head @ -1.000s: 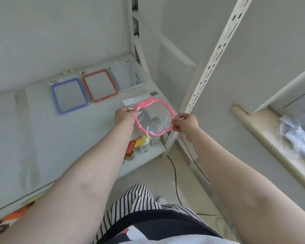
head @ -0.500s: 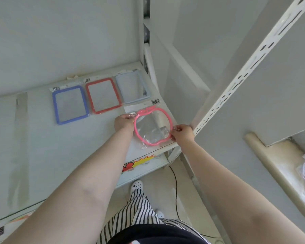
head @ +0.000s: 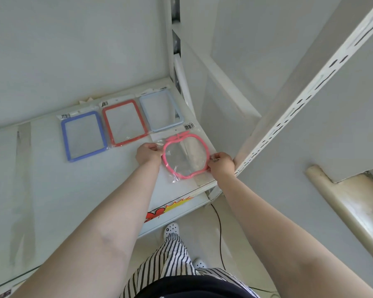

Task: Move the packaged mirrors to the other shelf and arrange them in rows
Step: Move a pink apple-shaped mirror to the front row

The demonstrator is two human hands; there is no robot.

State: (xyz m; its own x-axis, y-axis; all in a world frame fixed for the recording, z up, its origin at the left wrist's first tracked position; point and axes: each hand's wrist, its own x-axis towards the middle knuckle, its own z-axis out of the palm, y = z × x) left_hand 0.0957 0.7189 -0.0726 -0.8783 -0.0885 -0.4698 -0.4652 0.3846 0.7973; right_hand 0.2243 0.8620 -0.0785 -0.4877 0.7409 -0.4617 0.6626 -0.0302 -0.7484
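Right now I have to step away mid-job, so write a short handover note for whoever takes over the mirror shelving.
Left hand and right hand each pinch one side of the pink apple-shaped mirror, in its clear bag, low over the shelf at its right front corner.
Done: blue mirror, red mirror and light blue mirror lie flat in a back row.
Left: set the pink one down to start a second row. No other mirrors are in view.

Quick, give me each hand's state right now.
Left hand: closed, pinching the left edge of the pink apple-shaped mirror.
Right hand: closed, pinching the right edge of the same mirror, low over the shelf.
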